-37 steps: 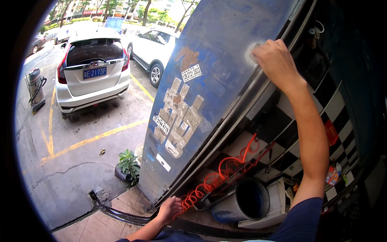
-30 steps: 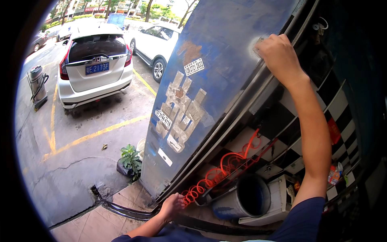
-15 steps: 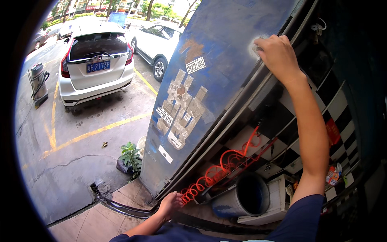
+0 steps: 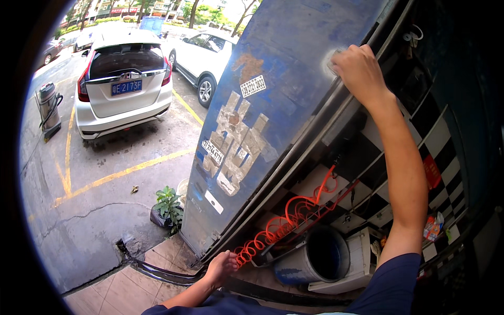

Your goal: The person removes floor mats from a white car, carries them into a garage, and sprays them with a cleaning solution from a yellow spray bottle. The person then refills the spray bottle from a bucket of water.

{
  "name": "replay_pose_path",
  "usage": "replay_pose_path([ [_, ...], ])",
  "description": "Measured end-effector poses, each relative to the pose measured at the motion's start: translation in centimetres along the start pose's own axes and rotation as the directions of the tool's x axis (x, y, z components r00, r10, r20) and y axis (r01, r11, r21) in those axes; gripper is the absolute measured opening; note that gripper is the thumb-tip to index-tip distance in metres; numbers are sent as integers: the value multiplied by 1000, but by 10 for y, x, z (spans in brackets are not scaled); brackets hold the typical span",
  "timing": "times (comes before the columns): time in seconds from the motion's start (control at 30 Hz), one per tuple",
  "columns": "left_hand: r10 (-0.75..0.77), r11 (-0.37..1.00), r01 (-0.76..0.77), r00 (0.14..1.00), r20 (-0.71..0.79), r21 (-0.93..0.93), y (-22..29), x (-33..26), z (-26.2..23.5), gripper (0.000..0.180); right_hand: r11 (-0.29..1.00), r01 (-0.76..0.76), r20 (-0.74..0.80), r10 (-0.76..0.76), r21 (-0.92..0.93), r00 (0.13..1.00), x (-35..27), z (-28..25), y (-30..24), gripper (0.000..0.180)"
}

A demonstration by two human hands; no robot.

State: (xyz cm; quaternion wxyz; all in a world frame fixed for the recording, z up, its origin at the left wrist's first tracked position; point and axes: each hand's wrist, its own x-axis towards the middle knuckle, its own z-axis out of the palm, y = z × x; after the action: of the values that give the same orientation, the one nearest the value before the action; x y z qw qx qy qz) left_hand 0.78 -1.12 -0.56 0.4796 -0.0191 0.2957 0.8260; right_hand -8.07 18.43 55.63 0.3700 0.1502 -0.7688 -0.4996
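Note:
My right hand [image 4: 360, 71] is raised to the upper edge of a worn blue metal panel [image 4: 294, 79]. Its fingers are bent and pressed together against a pale, whitish patch there; whatever they may pinch is hidden. Old tape remains [image 4: 239, 149] and small white stickers [image 4: 253, 86] mark the panel's face. Low down, my left hand [image 4: 221, 268] hangs with loosely bent fingers and shows nothing in its grasp. Just beside its fingertips is a coiled orange air hose [image 4: 273, 231]; I cannot tell whether they touch.
Under the hose lies a dark-mouthed bucket [image 4: 328, 254] near a white box [image 4: 362, 262]. A potted plant [image 4: 168, 205] stands at the panel's foot. Outside are a white hatchback [image 4: 126, 79], another white car [image 4: 207, 58] and a canister vacuum cleaner [image 4: 49, 110]. Black-and-white tiles [image 4: 441, 134] cover the wall.
My right hand's fingers have shifted slightly on the whitish patch. My left hand keeps its place beside the hose, and the whole view has moved a touch.

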Motion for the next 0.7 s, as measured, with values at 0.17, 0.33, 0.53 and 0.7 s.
replay_pose_path([
  [0.17,18,1000,-18,1000,25,-3,7,-4,9,31,1000,-2,13,2,-10,1000,1,1,-1,13],
  [0.33,47,999,-47,998,-42,17,11,-13,0,30,991,-65,14,64,118,998,-2,-2,0,10],
  [0.53,65,998,-65,998,-17,-18,16,-22,-1,32,998,-43,2,43,46,999,0,2,-2,7],
  [0.7,106,994,-105,992,-66,13,18,-28,-7,31,998,-47,-14,48,50,999,-9,10,0,12],
])
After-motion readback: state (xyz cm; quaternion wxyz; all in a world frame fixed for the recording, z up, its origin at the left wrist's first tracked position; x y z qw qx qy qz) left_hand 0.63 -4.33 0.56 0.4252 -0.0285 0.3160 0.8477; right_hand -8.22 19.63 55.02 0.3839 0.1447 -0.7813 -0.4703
